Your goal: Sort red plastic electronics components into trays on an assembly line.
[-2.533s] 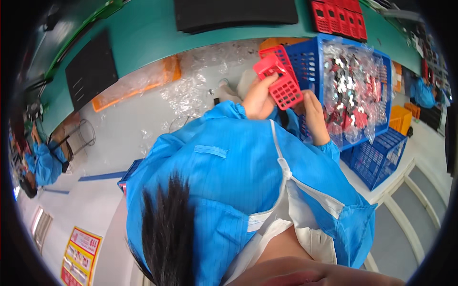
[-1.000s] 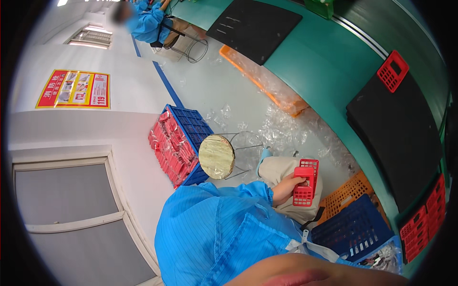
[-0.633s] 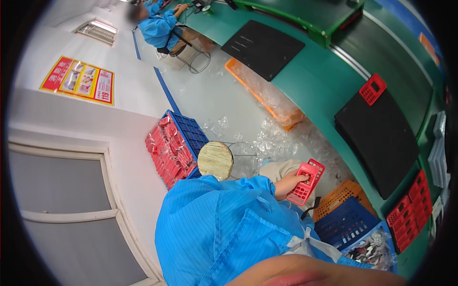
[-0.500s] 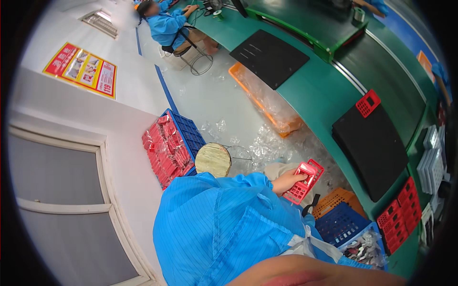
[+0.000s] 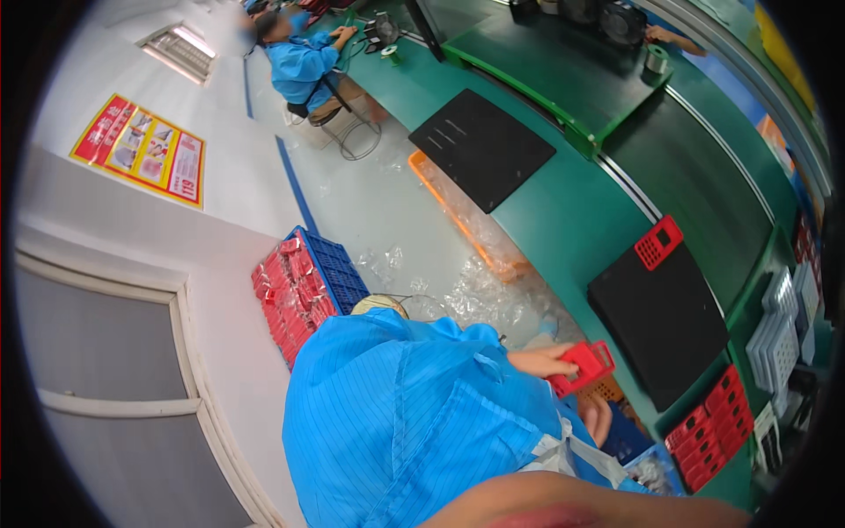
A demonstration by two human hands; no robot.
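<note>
My left hand [image 5: 544, 362] grips a red plastic phone housing [image 5: 588, 363] between thumb and fingers, above my lap at the table's near edge. The housing is tilted and has a window opening at its far end. Just below it, my right hand [image 5: 599, 420] shows partly, with loosely bent fingers and no object visible in them. Another red housing [image 5: 658, 244], with a window and key holes, lies at the upper corner of a black mat [image 5: 658, 326] on the green table [image 5: 563, 202]. Rows of red housings [image 5: 711, 427] lie near the mat's lower right.
Behind my left arm are a round stool [image 5: 381, 304] and a blue crate [image 5: 330, 264] of wrapped red parts. Plastic bags litter the floor. An orange bin [image 5: 453, 211] stands under the table; blue bins [image 5: 627, 440] are beside me. A co-worker [image 5: 304, 70] sits further along.
My left hand has moved down and slightly right with the housing, which has turned so its key holes no longer show. My right hand has come into view. The whole view has shifted slightly.
</note>
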